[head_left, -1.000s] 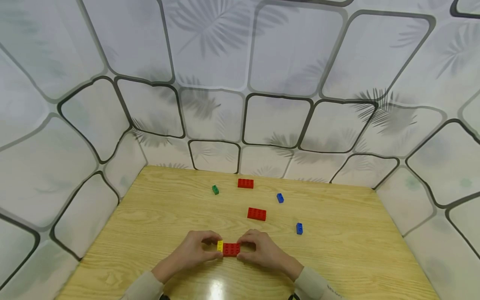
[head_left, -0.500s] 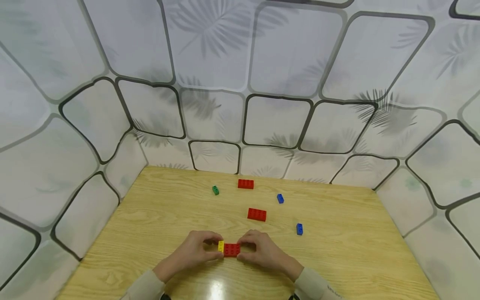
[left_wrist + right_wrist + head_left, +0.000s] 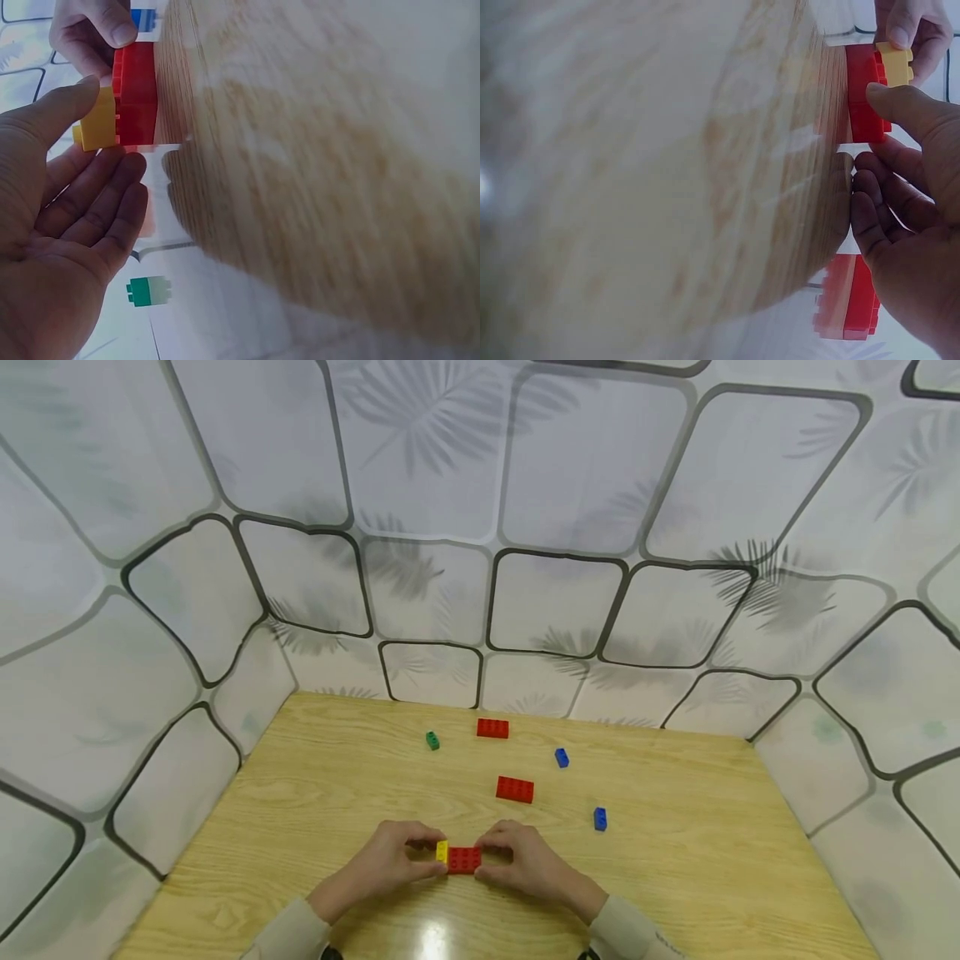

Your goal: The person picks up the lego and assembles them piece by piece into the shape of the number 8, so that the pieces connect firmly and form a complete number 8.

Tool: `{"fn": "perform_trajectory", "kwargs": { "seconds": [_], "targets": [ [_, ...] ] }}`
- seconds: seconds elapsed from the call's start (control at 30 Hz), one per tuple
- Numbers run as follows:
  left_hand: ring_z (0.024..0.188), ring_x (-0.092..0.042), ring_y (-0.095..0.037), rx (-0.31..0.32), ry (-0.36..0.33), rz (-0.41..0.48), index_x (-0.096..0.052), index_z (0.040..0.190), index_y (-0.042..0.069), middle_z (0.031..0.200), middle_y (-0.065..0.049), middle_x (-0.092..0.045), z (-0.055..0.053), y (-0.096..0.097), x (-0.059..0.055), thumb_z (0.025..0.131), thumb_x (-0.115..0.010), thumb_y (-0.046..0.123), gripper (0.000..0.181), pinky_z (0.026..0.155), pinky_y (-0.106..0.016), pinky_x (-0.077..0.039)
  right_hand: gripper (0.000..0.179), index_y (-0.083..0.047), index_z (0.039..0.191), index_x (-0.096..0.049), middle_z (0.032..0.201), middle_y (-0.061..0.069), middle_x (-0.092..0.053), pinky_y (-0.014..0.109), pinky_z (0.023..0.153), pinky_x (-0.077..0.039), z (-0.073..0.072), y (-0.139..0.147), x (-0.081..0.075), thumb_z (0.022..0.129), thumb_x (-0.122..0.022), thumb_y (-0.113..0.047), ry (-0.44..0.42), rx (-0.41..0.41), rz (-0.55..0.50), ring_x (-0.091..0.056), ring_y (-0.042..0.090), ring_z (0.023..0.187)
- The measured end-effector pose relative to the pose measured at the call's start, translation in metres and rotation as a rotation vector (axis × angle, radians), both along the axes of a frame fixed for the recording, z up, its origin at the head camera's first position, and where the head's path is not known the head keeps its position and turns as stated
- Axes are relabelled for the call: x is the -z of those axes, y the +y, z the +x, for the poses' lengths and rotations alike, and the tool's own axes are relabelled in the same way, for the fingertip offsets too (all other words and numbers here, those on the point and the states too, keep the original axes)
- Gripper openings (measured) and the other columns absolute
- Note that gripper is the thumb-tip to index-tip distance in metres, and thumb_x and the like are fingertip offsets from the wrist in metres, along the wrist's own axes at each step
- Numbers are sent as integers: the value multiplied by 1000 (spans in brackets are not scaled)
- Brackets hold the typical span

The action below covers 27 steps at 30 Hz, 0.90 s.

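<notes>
My left hand (image 3: 393,858) pinches a small yellow toy brick (image 3: 442,852) between thumb and fingers. That brick sits on the studs at the left end of a red toy brick (image 3: 464,860), crosswise to its length. The right hand (image 3: 528,860) grips the red brick's other end, thumb on the near side and fingers on the far side. Seen from the left wrist, the yellow brick (image 3: 99,120) stands on the studded face of the red brick (image 3: 137,94), whose underside is at the tabletop. The right wrist view has the thumb against the red brick (image 3: 864,120).
On the wooden table (image 3: 300,793), beyond the hands, lie a red brick (image 3: 514,790) and another red brick (image 3: 492,728) farther back. A green brick (image 3: 432,741) is at back left; a blue brick (image 3: 562,758) and a second blue brick (image 3: 600,819) are to the right. Patterned cloth walls (image 3: 435,668) enclose the table.
</notes>
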<state>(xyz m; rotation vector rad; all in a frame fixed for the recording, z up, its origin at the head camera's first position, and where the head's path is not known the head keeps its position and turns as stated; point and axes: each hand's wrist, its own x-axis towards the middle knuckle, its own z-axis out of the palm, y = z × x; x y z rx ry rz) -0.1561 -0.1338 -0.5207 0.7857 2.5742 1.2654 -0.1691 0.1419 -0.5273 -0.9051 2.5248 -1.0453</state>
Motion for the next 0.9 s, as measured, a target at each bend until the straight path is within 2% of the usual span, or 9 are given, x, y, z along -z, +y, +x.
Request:
{"fn": "perform_trajectory", "kwargs": {
  "seconds": [0.63, 0.9],
  "targets": [
    [93, -67, -15, 48, 30, -35, -72, 116, 3, 107, -2, -74, -3, 3, -9, 86, -78, 35, 43, 82, -31, -57, 30, -27, 115, -72, 109, -17, -64, 28, 90, -50, -2, 1, 1, 91, -71, -44, -16, 8, 5, -58, 4, 102],
    [92, -67, -12, 36, 38, -64, -74, 113, 5, 106, -1, -74, -6, 3, -7, 85, -79, 39, 44, 79, -29, -56, 31, -26, 117, -72, 109, -16, -63, 28, 91, -50, 0, 0, 0, 91, -71, -44, -19, 15, 28, -58, 3, 101]
  ]
}}
